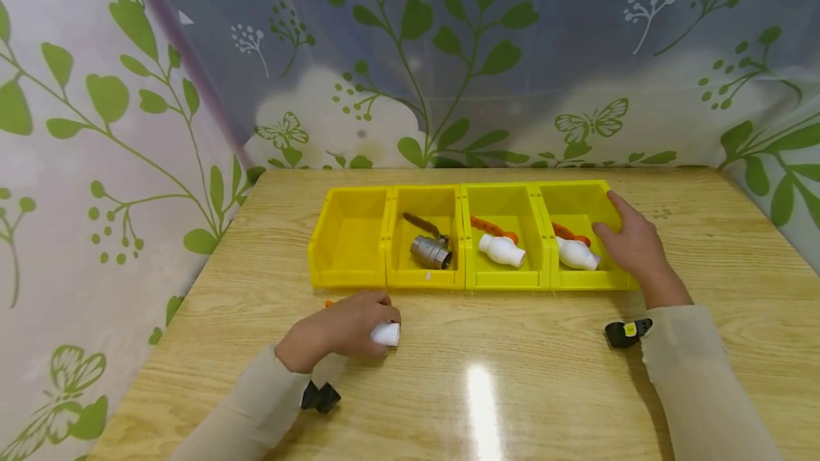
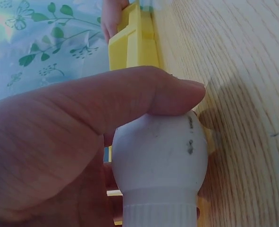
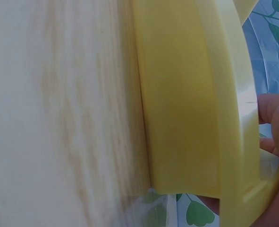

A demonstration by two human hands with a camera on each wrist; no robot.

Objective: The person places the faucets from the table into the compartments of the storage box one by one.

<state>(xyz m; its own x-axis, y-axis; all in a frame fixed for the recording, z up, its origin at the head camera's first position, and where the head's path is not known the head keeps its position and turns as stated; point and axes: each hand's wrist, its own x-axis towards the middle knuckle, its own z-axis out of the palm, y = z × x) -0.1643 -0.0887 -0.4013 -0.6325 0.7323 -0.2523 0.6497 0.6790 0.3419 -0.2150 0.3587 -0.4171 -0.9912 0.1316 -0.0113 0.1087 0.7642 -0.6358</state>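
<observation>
My left hand holds a white plastic ball valve low over the table, in front of the two left bins. A bit of orange shows past the knuckles. In the left wrist view the thumb lies across the round body of the valve, with fingers behind it. My right hand grips the right wall of the rightmost yellow bin, thumb on the inner side. The right wrist view shows this bin's wall close up, the hand at its rim.
Four joined yellow bins stand in a row on the wooden table. The leftmost bin holds nothing. A metal ball valve lies in the second; white valves with orange handles lie in the third and fourth. Patterned curtains hang behind.
</observation>
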